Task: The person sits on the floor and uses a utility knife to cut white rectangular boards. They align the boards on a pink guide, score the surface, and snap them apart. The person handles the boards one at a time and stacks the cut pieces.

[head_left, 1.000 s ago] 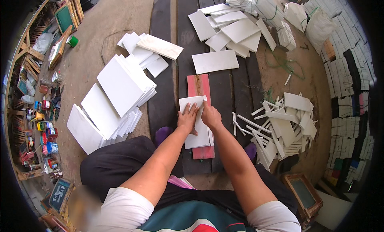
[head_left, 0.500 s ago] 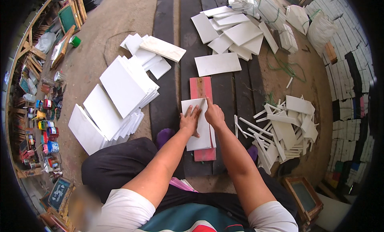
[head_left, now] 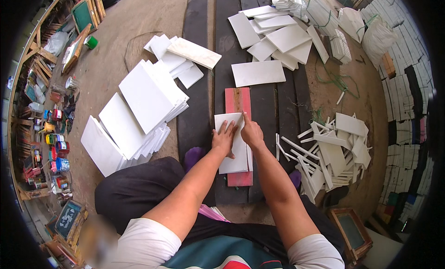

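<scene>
A white rectangular board (head_left: 227, 163) lies lengthwise on a red-painted plank (head_left: 238, 179) in front of me. My left hand (head_left: 224, 139) rests flat on the board with its fingers spread. At the board's far right edge is my right hand (head_left: 251, 131), its index finger stretched forward and its other fingers curled in. Whatever it may hold is hidden beneath the fingers. A narrow strip, with a thin dark gap beside it, shows along the board's near right edge.
Stacked white panels (head_left: 143, 100) lie on the left. Beyond the plank are a single white board (head_left: 258, 73) and a loose pile of boards (head_left: 282, 39). White offcuts (head_left: 331, 151) are heaped on the right. Paint cans (head_left: 59, 147) line the far left; a wooden frame (head_left: 351, 232) sits lower right.
The whole view has shifted slightly, so things appear a little farther right. Both hands keep nearly the same places on the board.
</scene>
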Motion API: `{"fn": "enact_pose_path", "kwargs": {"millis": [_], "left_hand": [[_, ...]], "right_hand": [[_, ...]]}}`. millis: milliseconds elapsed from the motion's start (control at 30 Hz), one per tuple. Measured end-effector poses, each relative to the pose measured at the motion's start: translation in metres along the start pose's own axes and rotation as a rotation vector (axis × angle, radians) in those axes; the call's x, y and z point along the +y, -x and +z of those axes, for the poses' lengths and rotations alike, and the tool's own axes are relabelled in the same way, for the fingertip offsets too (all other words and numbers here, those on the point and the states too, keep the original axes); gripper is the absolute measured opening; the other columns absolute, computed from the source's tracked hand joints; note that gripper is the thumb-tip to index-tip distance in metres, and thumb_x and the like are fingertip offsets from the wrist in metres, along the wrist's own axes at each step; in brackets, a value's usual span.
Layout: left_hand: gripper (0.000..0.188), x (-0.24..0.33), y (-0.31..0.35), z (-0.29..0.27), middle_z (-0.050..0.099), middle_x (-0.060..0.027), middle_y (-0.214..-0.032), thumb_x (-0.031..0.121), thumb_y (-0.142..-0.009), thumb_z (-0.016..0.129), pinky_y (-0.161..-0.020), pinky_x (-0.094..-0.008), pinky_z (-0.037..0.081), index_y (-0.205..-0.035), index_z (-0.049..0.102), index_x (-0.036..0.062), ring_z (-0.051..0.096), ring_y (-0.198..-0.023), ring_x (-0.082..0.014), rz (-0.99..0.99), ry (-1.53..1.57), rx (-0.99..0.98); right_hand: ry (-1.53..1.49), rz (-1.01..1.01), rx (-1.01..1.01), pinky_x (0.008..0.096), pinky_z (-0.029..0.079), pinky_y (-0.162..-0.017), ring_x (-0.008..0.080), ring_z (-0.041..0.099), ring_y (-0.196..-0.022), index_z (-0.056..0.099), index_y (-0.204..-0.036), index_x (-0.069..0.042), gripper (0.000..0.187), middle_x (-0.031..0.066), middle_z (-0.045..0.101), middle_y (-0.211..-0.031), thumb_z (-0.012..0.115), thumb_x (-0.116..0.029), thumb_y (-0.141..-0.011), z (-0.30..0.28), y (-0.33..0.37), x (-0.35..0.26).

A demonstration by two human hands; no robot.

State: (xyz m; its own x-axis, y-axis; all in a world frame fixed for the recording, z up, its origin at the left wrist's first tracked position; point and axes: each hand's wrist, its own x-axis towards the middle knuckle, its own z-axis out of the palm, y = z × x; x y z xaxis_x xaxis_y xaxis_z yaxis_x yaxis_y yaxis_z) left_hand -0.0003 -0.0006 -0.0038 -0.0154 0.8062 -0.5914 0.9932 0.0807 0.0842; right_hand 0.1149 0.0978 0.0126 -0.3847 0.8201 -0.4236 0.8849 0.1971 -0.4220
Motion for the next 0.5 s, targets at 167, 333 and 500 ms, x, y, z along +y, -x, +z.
{"fn": "enact_pose_path", "kwargs": {"millis": [167, 333, 500], "left_hand": [[0.151, -0.001, -0.002, 0.003, 0.0, -0.0023, -0.178, 0.061, -0.053, 0.097, -0.12, -0.065, 0.034, -0.17, 0.011, 0.0183, 0.002, -0.163, -0.0308, -0.009, 0.014, 0.006], [0.151, 0.002, -0.002, -0.003, -0.001, -0.0009, -0.178, 0.06, -0.054, 0.097, -0.12, -0.0651, 0.033, -0.17, 0.009, 0.0191, 0.002, -0.163, -0.0307, -0.01, 0.021, -0.026], [0.152, 0.004, -0.002, -0.003, -0.003, 0.0012, -0.178, 0.06, -0.057, 0.096, -0.121, -0.0633, 0.033, -0.17, 0.002, 0.0213, 0.001, -0.164, -0.0284, -0.04, 0.002, -0.034]], "right_hand": [[0.004, -0.018, -0.02, 0.0563, 0.056, -0.092, 0.048, 0.07, -0.106, 0.046, -0.157, -0.015, 0.061, 0.0316, 0.072, -0.111, 0.05, -0.014, -0.096, -0.004, 0.0, -0.002], [0.039, -0.019, -0.02, 0.0579, 0.056, -0.09, 0.0487, 0.071, -0.102, 0.052, -0.15, -0.01, 0.054, 0.0321, 0.072, -0.106, 0.049, -0.013, -0.095, 0.002, 0.009, 0.002], [0.024, -0.021, -0.028, 0.0589, 0.056, -0.089, 0.0493, 0.071, -0.101, 0.051, -0.148, -0.011, 0.053, 0.0313, 0.073, -0.105, 0.05, -0.013, -0.094, 0.008, 0.045, 0.014]]}}
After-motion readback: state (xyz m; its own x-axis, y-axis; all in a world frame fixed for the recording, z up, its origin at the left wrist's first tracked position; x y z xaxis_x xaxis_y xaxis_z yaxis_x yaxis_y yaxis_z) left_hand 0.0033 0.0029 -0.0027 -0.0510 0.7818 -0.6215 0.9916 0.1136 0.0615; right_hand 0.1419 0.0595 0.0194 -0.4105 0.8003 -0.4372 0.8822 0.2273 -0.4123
